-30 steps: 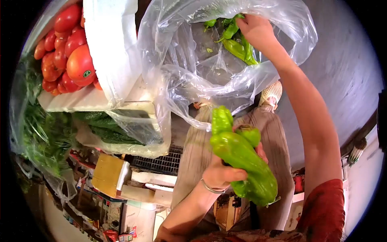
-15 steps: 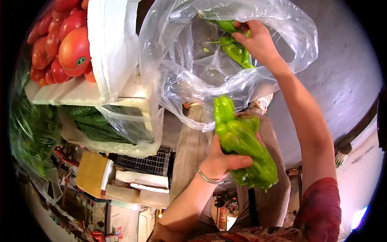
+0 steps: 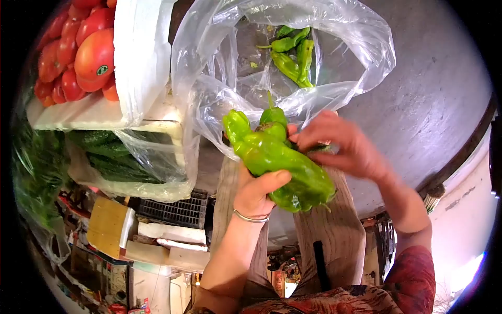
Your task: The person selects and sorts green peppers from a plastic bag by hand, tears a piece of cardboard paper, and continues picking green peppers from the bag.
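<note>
My left hand point(image 3: 256, 193), with a bracelet at the wrist, is closed around several long green peppers point(image 3: 287, 162), its thumb across the front. At the far side of this bunch a smaller green pepper point(image 3: 273, 116) points its stem upward. My right hand point(image 3: 345, 146), slightly blurred, is closed at the bunch's right side, its fingertips against the peppers. A bit of green shows between its fingers. Beyond both hands stands an open clear plastic bag point(image 3: 361, 86), with several green peppers point(image 3: 293, 57) lying at its bottom.
To the left, a white foam box point(image 3: 141, 63) holds red tomatoes point(image 3: 94, 60). Below it, a plastic-lined box point(image 3: 180, 141) contains dark green cucumbers point(image 3: 123, 157). Leafy greens point(image 3: 39, 167) lie farther left. A black crate point(image 3: 175, 209) and foam pieces are at lower left; grey floor point(image 3: 429, 89) is on the right.
My right hand has come out of the bag to the peppers in my left hand. A stemmed pepper now shows there. My left hand has shifted left and up with its bunch.
</note>
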`<state>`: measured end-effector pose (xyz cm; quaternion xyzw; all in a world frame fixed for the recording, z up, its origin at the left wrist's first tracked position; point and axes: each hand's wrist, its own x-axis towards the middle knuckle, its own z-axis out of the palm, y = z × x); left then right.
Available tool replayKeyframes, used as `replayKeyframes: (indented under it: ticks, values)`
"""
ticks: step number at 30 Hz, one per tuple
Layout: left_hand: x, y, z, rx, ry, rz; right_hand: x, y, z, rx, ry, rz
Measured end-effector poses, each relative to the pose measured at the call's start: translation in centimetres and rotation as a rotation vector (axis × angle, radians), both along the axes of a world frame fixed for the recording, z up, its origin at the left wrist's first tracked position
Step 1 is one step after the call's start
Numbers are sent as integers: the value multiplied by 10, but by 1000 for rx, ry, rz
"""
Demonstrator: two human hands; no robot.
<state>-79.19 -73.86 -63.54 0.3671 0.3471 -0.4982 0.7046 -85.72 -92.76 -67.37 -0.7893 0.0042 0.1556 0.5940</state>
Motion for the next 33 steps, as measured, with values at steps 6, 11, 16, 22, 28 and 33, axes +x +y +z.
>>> replayKeyframes:
  ticks: [6,11,16,22,28,33]
  values:
    - [-13,-2,1,5,53,51,43,-35,-143,-586,-36,-137]
    - [-19,6,0,-33,72,30,57,-39,-215,-910,252,-8]
    - [-22,0,2,-91,43,18,60,-49,-191,-844,398,114]
    - [-17,-5,5,-47,40,53,40,-52,-188,-724,333,-10]
    - [-20,-4,8,-35,8,-6,27,-43,-192,-736,193,-122]
    - [-20,-8,10,-67,-15,41,4,-32,-178,-776,322,-205]
